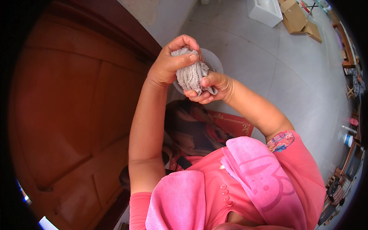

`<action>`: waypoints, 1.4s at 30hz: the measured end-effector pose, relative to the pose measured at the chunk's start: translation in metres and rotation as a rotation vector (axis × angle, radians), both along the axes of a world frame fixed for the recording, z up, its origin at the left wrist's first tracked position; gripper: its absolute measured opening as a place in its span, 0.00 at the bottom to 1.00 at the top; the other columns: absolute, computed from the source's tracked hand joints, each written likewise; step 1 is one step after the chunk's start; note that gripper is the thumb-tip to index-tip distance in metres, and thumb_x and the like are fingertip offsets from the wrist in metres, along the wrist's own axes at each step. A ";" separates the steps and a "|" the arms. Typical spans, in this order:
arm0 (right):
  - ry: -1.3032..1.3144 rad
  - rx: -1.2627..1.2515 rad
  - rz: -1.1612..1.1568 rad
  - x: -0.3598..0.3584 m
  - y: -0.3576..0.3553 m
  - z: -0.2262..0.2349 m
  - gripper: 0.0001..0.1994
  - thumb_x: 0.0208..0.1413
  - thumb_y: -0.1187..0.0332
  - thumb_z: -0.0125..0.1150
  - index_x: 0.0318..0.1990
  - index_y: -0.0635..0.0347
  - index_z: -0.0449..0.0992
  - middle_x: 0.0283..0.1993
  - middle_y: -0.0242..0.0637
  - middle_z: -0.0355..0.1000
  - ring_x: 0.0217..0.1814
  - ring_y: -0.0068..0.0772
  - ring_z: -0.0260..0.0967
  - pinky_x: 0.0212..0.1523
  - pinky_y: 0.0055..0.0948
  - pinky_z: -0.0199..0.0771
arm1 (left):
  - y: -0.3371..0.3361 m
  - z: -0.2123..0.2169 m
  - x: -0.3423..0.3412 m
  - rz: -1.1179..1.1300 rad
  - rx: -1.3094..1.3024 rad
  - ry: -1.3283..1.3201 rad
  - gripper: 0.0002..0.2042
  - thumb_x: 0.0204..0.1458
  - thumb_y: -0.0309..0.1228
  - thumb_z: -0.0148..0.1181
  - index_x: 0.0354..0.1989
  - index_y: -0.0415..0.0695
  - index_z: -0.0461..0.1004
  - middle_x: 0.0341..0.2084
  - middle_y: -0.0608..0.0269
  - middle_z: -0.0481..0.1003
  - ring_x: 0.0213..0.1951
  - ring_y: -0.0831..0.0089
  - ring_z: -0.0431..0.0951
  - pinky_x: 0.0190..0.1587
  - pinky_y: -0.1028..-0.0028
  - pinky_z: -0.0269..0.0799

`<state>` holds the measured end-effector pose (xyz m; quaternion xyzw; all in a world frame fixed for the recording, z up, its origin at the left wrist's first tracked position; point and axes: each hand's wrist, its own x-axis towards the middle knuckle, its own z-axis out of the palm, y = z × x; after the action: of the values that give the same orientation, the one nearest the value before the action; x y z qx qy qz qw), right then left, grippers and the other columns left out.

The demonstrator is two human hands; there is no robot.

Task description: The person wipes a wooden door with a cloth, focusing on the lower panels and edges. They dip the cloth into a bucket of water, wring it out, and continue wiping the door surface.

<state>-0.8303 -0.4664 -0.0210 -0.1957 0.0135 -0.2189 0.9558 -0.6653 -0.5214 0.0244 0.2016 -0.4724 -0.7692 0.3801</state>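
Note:
A grey, shaggy cloth [188, 76] is bunched up between my two hands. My left hand [172, 59] grips its upper left side, with the thumb across the top. Lower and to the right, my right hand [212, 86] has its thumb and fingers closed round the cloth's smoother edge. Behind and below the cloth is a pale round bucket [214, 60], mostly hidden by the cloth and my hands, so I cannot make out what is in it.
A brown wooden door [65, 111] stands close on my left. A red patterned mat [237, 124] lies on the grey tiled floor [245, 57]. A white box [265, 11] and an opened cardboard box [297, 17] are at the far right. Cluttered shelves [350, 153] line the right side.

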 end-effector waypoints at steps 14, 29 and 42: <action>0.949 -0.343 -0.306 0.013 -0.012 -0.046 0.08 0.47 0.67 0.67 0.34 0.51 0.74 0.26 0.22 0.67 0.20 0.15 0.58 0.15 0.18 0.50 | -0.004 -0.085 -0.016 0.456 -0.528 -0.952 0.08 0.50 0.30 0.57 0.37 0.40 0.71 0.28 0.55 0.75 0.32 0.65 0.76 0.39 0.69 0.72; 1.253 -0.493 -0.490 0.024 -0.036 -0.080 0.15 0.43 0.67 0.70 0.39 0.62 0.76 0.31 0.34 0.75 0.30 0.29 0.70 0.29 0.31 0.71 | -0.032 -0.116 -0.033 0.550 -0.349 -1.223 0.11 0.50 0.33 0.56 0.39 0.42 0.73 0.34 0.43 0.78 0.39 0.46 0.78 0.44 0.58 0.74; 1.520 -0.956 -0.567 0.028 -0.050 -0.130 0.30 0.42 0.54 0.71 0.49 0.66 0.73 0.46 0.52 0.76 0.52 0.55 0.73 0.52 0.39 0.70 | -0.026 -0.123 -0.036 0.672 -0.324 -1.263 0.11 0.50 0.34 0.57 0.40 0.41 0.71 0.34 0.42 0.78 0.40 0.46 0.79 0.44 0.57 0.75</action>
<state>-0.8024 -0.5160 -0.1506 -0.6470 0.5895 -0.2395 0.4201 -0.7014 -0.5473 -0.0987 0.6820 -0.6219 -0.2687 0.2757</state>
